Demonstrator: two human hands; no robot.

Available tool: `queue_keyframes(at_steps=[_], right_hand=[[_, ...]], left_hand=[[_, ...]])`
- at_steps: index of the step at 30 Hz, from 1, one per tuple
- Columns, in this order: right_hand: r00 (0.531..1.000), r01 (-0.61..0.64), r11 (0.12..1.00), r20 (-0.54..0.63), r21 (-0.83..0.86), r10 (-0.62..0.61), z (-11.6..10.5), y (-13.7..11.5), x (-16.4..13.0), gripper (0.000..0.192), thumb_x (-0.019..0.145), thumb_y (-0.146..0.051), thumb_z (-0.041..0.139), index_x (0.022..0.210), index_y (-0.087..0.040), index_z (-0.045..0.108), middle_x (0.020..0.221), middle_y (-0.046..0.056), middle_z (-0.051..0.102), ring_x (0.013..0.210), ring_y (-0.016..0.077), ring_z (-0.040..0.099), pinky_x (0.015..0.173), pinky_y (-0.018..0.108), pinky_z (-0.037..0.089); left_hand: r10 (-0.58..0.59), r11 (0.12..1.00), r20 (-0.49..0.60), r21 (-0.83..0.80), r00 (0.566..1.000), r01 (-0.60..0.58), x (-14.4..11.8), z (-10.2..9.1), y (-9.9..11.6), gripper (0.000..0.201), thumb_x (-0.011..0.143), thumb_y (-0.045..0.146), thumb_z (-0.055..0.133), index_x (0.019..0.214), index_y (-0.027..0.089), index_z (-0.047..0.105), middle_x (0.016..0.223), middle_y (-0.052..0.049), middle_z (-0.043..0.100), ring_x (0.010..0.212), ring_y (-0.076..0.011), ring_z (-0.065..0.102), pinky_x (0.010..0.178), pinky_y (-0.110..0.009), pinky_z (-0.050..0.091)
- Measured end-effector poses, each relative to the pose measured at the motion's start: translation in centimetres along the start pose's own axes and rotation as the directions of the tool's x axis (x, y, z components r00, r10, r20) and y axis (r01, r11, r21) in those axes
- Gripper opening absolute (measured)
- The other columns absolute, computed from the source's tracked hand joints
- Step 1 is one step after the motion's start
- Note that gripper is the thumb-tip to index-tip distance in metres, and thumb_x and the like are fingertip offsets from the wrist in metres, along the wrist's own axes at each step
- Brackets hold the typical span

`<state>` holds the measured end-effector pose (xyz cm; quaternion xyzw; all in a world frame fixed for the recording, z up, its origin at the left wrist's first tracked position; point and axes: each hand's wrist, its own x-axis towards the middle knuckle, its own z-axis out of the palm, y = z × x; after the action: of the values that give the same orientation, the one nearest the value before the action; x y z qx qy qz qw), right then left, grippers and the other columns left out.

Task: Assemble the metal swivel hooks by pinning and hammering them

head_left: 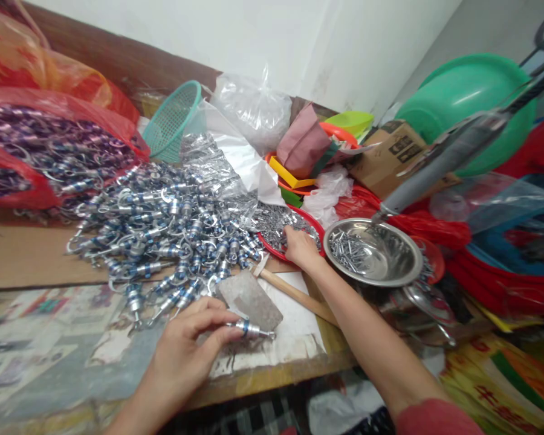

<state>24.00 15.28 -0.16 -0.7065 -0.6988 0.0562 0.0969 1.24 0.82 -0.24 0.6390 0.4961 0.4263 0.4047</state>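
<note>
Left hand (188,344) pinches a blue-banded metal clip (252,330) against the grey block (250,300); it should stay steady there. Right hand (300,246) curls into the red tray (315,225), best picking a single pin.

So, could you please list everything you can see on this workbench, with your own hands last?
metal clasps: large heap, silver with blue bands, table centre
red bags: two, holding more clasps, far left
mesh basket: one, teal, behind the heap
red tray: one, holding small metal pieces
steel bowl: one, silver, right of the tray
hammer: one, wooden handle
grey block: one, near edge
green basin: one, far right
left hand: holds one clasp
right hand: in the red tray
</note>
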Motion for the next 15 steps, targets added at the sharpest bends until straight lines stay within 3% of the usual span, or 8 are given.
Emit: queue_keyframes(at_steps=[2, 5, 9, 11, 13, 15], right_hand=[[1.0, 0.001, 0.999, 0.01, 0.039, -0.001, -0.3, 0.1, 0.3, 0.045, 0.063, -0.007, 0.067, 0.107, -0.012, 0.06, 0.095, 0.018, 0.068, 0.093, 0.0324, 0.062, 0.08, 0.04, 0.046], [1.0, 0.02, 0.989, -0.023, 0.146, -0.017, -1.1, 0.3, -0.2, 0.035, 0.065, -0.01, 0.065, 0.1, -0.011, 0.065, 0.095, 0.016, 0.068, 0.094, 0.0295, 0.062, 0.083, 0.038, 0.046], [0.994, 0.089, 0.932, -0.091, 0.353, -0.061, -1.8, -1.2, -4.2, 0.024, 0.08, -0.021, 0.054, 0.098, -0.013, 0.068, 0.095, 0.01, 0.07, 0.086, 0.0196, 0.065, 0.078, 0.031, 0.05], [0.99, 0.144, 0.85, -0.072, 0.507, -0.125, -1.9, -2.9, -7.4, 0.023, 0.08, -0.027, 0.056, 0.095, -0.016, 0.07, 0.085, 0.005, 0.072, 0.074, 0.0152, 0.067, 0.068, 0.026, 0.053], [0.968, 0.218, 0.634, -0.084, 0.742, -0.235, -1.8, -4.5, -10.5, 0.014, 0.074, -0.023, 0.063, 0.082, -0.016, 0.072, 0.077, 0.005, 0.072, 0.069, 0.0148, 0.066, 0.064, 0.025, 0.052], [0.943, 0.271, 0.503, -0.12, 0.821, -0.311, -1.7, -5.7, -12.7, 0.009, 0.072, -0.017, 0.065, 0.076, -0.017, 0.073, 0.073, 0.004, 0.071, 0.069, 0.0141, 0.065, 0.064, 0.025, 0.052]], left_hand=[[0.023, 1.0, 0.01, 0.017, 1.0, -0.023, -0.1, -0.1, 0.0, 0.01, 0.067, 0.022, 0.066, 0.07, 0.024, 0.075, 0.07, -0.003, 0.068, 0.067, -0.0184, 0.063, 0.062, -0.027, 0.047], [0.054, 0.998, -0.001, 0.035, 0.999, -0.054, -0.2, -0.2, 0.0, 0.012, 0.068, 0.021, 0.065, 0.073, 0.023, 0.076, 0.069, -0.003, 0.069, 0.066, -0.0174, 0.064, 0.061, -0.026, 0.048], [0.105, 0.994, -0.074, 0.042, 0.992, -0.102, -0.5, -0.2, -0.3, 0.014, 0.066, 0.02, 0.067, 0.078, 0.022, 0.075, 0.068, -0.002, 0.07, 0.065, -0.0168, 0.064, 0.06, -0.024, 0.05], [0.11, 0.993, -0.106, 0.052, 0.988, -0.105, -0.6, -0.1, -0.5, 0.021, 0.065, 0.02, 0.069, 0.085, 0.022, 0.074, 0.067, -0.001, 0.069, 0.062, -0.016, 0.063, 0.059, -0.024, 0.05], [0.113, 0.992, -0.125, 0.063, 0.986, -0.106, -0.6, 0.1, -0.7, 0.026, 0.064, 0.019, 0.07, 0.09, 0.022, 0.073, 0.068, 0.0, 0.07, 0.061, -0.0155, 0.063, 0.06, -0.024, 0.05], [0.121, 0.991, -0.136, 0.064, 0.983, -0.113, -0.6, 0.2, -0.8, 0.027, 0.064, 0.019, 0.07, 0.091, 0.022, 0.073, 0.069, 0.0, 0.07, 0.062, -0.0154, 0.062, 0.061, -0.024, 0.05]])
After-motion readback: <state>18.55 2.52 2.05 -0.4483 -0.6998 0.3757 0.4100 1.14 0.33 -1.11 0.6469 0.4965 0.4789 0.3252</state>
